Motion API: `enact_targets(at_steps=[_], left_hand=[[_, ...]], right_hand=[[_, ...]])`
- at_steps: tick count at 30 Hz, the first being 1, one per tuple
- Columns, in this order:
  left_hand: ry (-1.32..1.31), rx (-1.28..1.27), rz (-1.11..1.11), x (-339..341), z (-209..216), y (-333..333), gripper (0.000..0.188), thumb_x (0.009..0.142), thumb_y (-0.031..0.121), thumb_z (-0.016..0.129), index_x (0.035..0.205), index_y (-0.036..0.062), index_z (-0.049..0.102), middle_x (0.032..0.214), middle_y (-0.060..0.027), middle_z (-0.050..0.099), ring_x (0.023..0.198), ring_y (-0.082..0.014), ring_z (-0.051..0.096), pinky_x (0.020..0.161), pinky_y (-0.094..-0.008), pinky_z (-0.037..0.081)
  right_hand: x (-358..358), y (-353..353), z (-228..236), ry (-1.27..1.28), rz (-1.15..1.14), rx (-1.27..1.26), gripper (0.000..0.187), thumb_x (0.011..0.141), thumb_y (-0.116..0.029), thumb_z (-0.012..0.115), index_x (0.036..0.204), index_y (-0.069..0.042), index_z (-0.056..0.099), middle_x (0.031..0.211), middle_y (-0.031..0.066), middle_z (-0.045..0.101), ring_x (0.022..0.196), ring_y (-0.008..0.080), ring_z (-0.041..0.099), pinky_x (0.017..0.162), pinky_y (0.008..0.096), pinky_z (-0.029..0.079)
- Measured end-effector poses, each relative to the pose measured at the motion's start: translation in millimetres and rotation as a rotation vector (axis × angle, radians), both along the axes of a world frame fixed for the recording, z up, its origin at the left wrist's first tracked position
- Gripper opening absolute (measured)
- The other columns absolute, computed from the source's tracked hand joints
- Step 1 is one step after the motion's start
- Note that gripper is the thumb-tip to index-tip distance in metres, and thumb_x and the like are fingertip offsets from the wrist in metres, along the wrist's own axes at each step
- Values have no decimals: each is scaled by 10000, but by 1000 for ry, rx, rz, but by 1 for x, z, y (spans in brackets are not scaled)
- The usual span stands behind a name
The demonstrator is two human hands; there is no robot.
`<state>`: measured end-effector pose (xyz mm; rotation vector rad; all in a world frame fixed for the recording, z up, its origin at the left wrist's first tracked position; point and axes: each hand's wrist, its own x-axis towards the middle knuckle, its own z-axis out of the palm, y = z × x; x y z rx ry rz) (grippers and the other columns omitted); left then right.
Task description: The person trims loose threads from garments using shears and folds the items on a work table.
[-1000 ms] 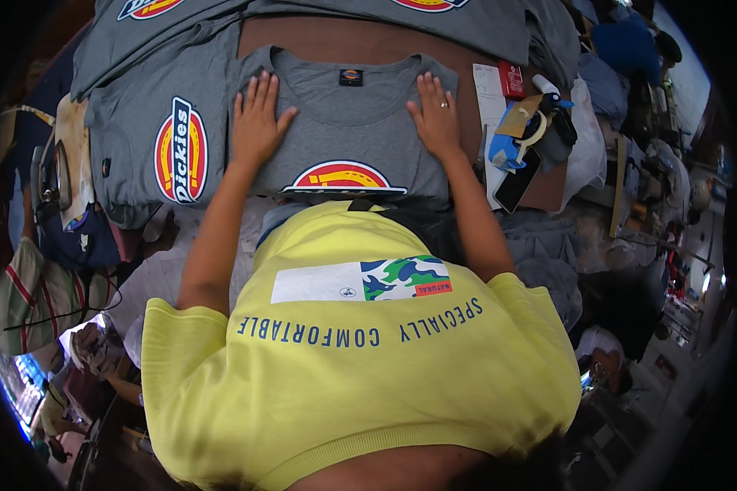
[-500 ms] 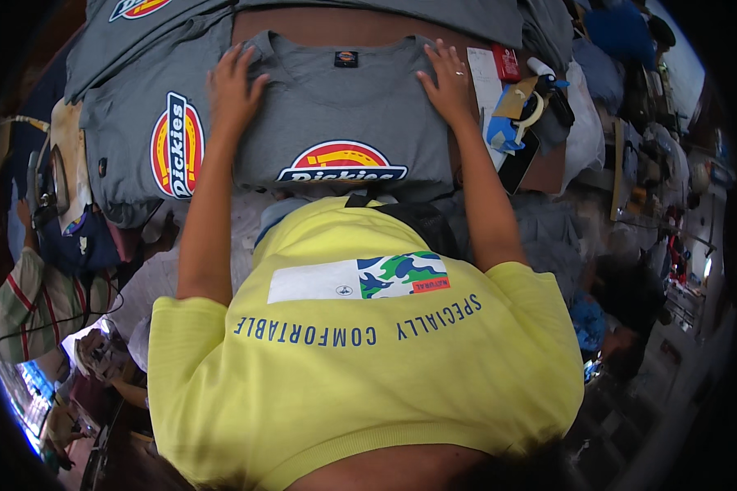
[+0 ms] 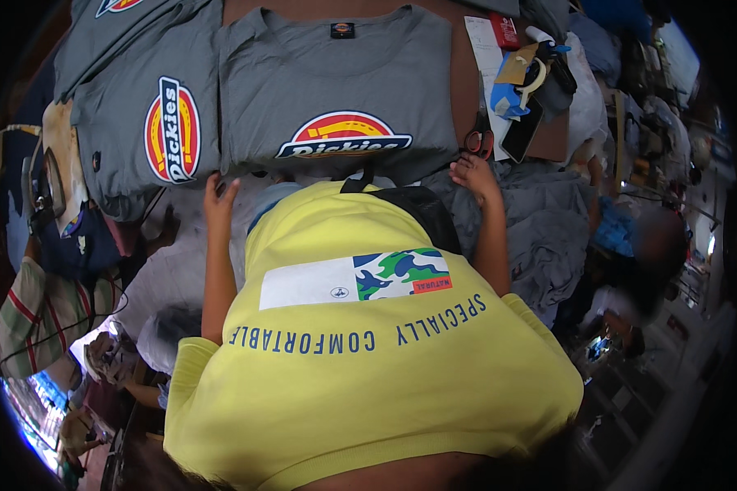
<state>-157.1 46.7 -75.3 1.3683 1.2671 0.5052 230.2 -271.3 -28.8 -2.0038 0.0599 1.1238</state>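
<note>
A grey T-shirt [image 3: 327, 78] lies spread on the table before me, its neckline away from me. A red, yellow and blue printed emblem [image 3: 344, 132] shows near its lower edge, which reaches the table's front edge. Just below the shirt's lower left corner is my left hand [image 3: 219, 199], fingers apart and holding nothing. My right hand [image 3: 477, 178] is by the lower right corner, close to scissors with orange-red handles [image 3: 478, 142]. Its fingers are loosely bent and apart, with nothing seen in them.
Another grey shirt with an emblem [image 3: 115, 123] lies on the left. At right are a tape roll [image 3: 532, 78], a dark phone [image 3: 519, 135], paper [image 3: 485, 49] and a red box [image 3: 504, 31]. Crumpled grey cloth [image 3: 544, 213] sits below. Co-workers are at both sides.
Both hands have come from the shirt's shoulders back toward me, to the table's front edge. The scissors, hidden before by my right arm, now show. My view has shifted slightly.
</note>
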Motion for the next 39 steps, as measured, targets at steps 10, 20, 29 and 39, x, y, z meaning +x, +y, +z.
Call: enact_targets(at_steps=[10, 20, 29, 39], left_hand=[[-43, -129, -240, -18, -14, 33, 314, 792, 145, 665, 1052, 27, 536, 952, -10, 578, 862, -76, 507, 747, -214, 393], [7, -194, -422, -28, 38, 51, 141, 843, 118, 564, 977, 76, 551, 762, 34, 488, 698, -57, 438, 633, -211, 368], [73, 70, -746, -28, 67, 77, 293, 778, 151, 664, 949, 0, 481, 915, -2, 503, 768, -76, 440, 672, -207, 378], [276, 404, -814, -21, 85, 78, 243, 777, 67, 624, 931, 5, 446, 894, -97, 494, 793, -198, 488, 712, -256, 385]], right_hand=[[-2, 5, -13, 175, -154, 117, 797, 768, -151, 682, 1367, 2, 179, 996, 74, 547, 823, 149, 555, 679, 277, 466], [6, -8, -4, 89, -106, 12, 594, 783, 5, 601, 1302, 60, 318, 774, 56, 566, 566, 98, 508, 503, 223, 444], [11, -6, -7, 98, -189, -21, 635, 779, 32, 583, 1326, 76, 263, 868, 117, 591, 619, 137, 569, 575, 260, 518], [12, -7, -11, 111, -189, -27, 646, 793, 31, 580, 1334, 80, 232, 844, 121, 592, 597, 140, 569, 558, 259, 523]])
